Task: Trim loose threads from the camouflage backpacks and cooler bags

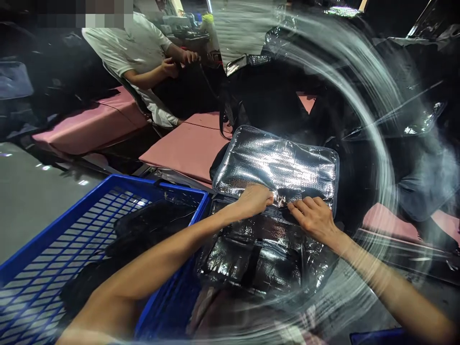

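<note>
In front of me lies an insulated bag (280, 163) with a shiny silver foil lining and dark edging. Its lid is folded back, away from me, and the foil-lined body (255, 261) faces up nearer to me. My left hand (254, 200) is closed at the seam between lid and body, fingers curled at the lining. What its fingers pinch, if anything, is hidden. Just to the right, my right hand (313, 218) has its fingers bent down on the lining at the same seam, thumb side toward the left hand. Whether it grips the fabric is hard to see.
A blue plastic crate (111, 179) with dark items (151, 227) stands at the left. Behind it is a pink table surface (194, 141). More black bags (266, 91) are piled beyond. A co-worker in a white shirt (136, 48) sits at the back left. A smeared reflective arc blurs the right side.
</note>
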Action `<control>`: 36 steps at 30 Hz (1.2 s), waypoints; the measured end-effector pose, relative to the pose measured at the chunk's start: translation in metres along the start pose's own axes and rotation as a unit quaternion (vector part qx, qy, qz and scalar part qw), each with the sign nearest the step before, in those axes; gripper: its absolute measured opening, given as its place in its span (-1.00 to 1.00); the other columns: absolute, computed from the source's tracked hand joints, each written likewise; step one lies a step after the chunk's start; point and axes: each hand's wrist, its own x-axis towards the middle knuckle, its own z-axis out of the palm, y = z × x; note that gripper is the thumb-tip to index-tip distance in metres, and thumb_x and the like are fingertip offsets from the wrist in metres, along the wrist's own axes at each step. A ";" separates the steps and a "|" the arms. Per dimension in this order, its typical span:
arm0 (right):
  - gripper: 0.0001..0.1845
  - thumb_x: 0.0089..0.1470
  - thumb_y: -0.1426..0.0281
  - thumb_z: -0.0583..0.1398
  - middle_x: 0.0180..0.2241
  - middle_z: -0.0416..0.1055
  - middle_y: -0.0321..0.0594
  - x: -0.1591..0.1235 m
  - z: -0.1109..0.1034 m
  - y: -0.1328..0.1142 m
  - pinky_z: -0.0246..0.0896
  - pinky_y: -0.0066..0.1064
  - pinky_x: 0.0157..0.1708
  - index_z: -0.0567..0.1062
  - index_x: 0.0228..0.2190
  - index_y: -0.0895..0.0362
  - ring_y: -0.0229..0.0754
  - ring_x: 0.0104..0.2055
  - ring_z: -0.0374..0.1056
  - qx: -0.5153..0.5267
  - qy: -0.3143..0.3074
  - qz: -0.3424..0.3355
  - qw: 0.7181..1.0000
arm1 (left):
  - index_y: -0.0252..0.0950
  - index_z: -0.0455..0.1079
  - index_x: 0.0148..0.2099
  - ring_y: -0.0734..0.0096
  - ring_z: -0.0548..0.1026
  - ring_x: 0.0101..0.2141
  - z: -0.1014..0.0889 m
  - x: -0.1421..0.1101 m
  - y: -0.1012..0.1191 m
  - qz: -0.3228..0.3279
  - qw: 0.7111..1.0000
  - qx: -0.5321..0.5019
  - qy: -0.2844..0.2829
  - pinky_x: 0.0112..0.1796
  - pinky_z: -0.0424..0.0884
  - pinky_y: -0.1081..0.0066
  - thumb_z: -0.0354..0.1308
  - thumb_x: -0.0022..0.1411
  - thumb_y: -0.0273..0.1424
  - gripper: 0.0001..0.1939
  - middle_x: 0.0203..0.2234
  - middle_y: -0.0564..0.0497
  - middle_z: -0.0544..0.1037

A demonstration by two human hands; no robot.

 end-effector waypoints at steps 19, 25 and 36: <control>-0.82 0.10 0.55 0.09 -0.48 0.42 -0.25 -0.004 0.006 -0.003 -0.18 -0.34 -0.45 0.48 -0.29 0.18 -0.24 -0.43 0.09 -0.039 0.054 -0.005 0.998 | -0.33 0.33 -0.44 0.41 0.27 -0.45 0.037 -0.033 0.023 0.060 0.957 0.199 0.202 -0.46 0.03 0.38 -0.10 0.28 -0.51 -0.73 -0.53 0.02 0.40; -0.82 0.11 0.55 0.08 -0.49 0.41 -0.24 -0.004 0.006 -0.004 -0.18 -0.34 -0.45 0.48 -0.29 0.19 -0.24 -0.43 0.09 -0.041 0.053 0.000 0.998 | -0.33 0.33 -0.45 0.39 0.28 -0.44 0.039 -0.035 0.022 0.041 0.961 0.201 0.183 -0.47 0.03 0.38 -0.06 0.25 -0.52 -0.76 -0.55 0.00 0.38; -0.81 0.13 0.53 0.07 -0.51 0.40 -0.24 0.000 0.006 -0.010 -0.18 -0.33 -0.46 0.48 -0.31 0.18 -0.24 -0.45 0.11 -0.055 0.059 -0.028 0.996 | -0.35 0.37 -0.35 0.41 0.34 -0.43 0.013 -0.020 0.023 0.034 0.993 0.114 0.014 -0.53 -0.04 0.41 -0.08 0.20 -0.48 -0.80 -0.39 -0.03 0.45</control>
